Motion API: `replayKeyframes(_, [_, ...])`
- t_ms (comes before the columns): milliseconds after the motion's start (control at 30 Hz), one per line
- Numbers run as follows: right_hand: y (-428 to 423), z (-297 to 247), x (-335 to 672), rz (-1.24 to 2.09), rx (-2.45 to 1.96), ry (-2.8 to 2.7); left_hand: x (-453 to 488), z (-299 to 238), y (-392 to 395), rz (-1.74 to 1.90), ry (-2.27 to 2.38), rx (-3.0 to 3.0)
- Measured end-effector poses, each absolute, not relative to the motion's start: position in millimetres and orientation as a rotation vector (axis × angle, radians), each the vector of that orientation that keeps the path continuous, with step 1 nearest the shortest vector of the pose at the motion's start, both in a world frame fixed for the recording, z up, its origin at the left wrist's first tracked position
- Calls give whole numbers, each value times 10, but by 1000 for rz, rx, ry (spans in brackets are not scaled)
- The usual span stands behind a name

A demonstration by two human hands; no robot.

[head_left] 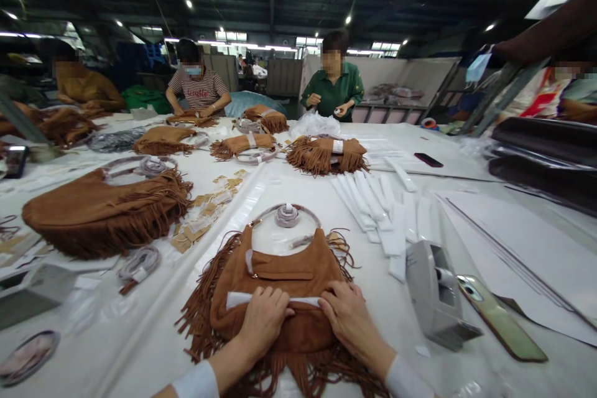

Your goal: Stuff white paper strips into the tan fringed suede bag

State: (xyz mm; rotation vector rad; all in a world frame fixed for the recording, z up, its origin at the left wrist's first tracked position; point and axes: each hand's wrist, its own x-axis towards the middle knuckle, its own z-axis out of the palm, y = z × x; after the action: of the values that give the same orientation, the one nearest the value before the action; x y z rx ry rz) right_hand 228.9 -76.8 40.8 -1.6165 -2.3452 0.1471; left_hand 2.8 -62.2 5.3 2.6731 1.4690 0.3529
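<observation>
A brown suede fringed handbag (pixel 280 264) lies flat in front of me, its handle pointing away. Across its body runs a white strip (pixel 237 300), partly covered by my hands. My left hand (pixel 267 317) is closed over the strip and the suede at the middle, fingers curled and thumb pointing right. At the right side, my right hand (pixel 346 314) grips the bag by the strip's other end, fingertips pressed in. A wrapped coiled strap (pixel 286 216) rests within the handle loop. What lies under my fingers is hidden.
Right of the bag are loose white strips (pixel 368 199), a grey tape dispenser (pixel 431 292) and a phone (pixel 501 317). A larger fringed bag (pixel 102 211) and tags (pixel 200 211) lie left. Wrapped bags (pixel 326 152) stand farther back, where co-workers (pixel 333 84) work across the table.
</observation>
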Motion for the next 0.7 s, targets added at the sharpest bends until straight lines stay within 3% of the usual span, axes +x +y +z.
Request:
replayKeyframes(300, [-865, 103, 1965, 142, -1543, -2281, -6, -99, -622, 453, 1439, 2744])
replayKeyframes(700, [-761, 136, 1874, 183, -1572, -2362, 34, -44, -579, 418, 1431, 2590])
